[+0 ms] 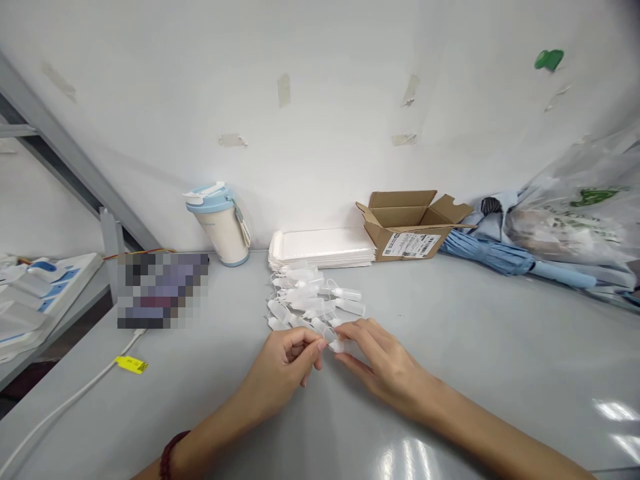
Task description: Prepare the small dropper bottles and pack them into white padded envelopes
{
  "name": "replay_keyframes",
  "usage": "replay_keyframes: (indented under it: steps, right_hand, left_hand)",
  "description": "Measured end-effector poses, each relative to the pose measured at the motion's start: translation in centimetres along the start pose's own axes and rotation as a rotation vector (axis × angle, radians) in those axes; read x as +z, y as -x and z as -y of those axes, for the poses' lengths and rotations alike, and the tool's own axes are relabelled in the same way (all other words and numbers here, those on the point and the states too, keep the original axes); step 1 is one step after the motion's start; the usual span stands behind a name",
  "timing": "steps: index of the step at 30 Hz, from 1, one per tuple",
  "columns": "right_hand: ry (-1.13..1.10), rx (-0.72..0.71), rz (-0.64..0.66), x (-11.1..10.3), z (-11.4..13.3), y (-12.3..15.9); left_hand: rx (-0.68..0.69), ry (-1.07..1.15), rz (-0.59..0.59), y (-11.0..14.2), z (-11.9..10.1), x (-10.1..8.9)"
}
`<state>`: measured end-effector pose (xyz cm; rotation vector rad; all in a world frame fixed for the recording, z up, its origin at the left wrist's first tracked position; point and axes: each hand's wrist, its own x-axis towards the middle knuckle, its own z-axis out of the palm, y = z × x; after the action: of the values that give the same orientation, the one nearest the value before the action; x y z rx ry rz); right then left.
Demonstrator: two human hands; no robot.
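Between the thumb and fingers of my right hand point(377, 357) is a small translucent squeeze bottle point(339, 346), lying sideways with its narrow tip toward the left. My left hand point(287, 363) meets it there, thumb and forefinger pinched at the tip, where the tethered cap is mostly hidden by the fingertips. A thin plastic loop arches from the bottle above the pinch. Just beyond both hands lies a pile of similar squeeze bottles point(303, 299), with thin loops at their necks, tipped in various directions on the grey table point(220, 373).
Behind the pile is a stack of white padded envelopes point(323, 247), next to an open cardboard box point(407, 233). A tumbler point(223, 230) stands left of them; a blurred-out device point(163, 293) trails a white cable point(75, 400). Rightward lie a folded blue umbrella point(493, 253) and plastic bag point(565, 220).
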<state>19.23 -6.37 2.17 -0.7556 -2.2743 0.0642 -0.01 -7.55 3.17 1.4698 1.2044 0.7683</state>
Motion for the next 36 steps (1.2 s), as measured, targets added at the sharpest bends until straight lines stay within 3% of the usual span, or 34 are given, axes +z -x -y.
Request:
replay_keyframes:
  steps: [10,16,36]
  right_hand:
    - [-0.043,0.126,0.033,-0.4,-0.4,-0.6]
    - [-0.026,0.114,-0.01,-0.3,-0.7,-0.6]
    - [-0.071,-0.011,-0.096,-0.2,-0.4,0.0]
  left_hand:
    - [0.012,0.05,-0.093,-0.3,-0.4,-0.8]
    - [0.019,0.155,-0.157,-0.5,-0.5,-1.4]
    - [-0.021,0.093,-0.083,0.0,-0.4,-0.9]
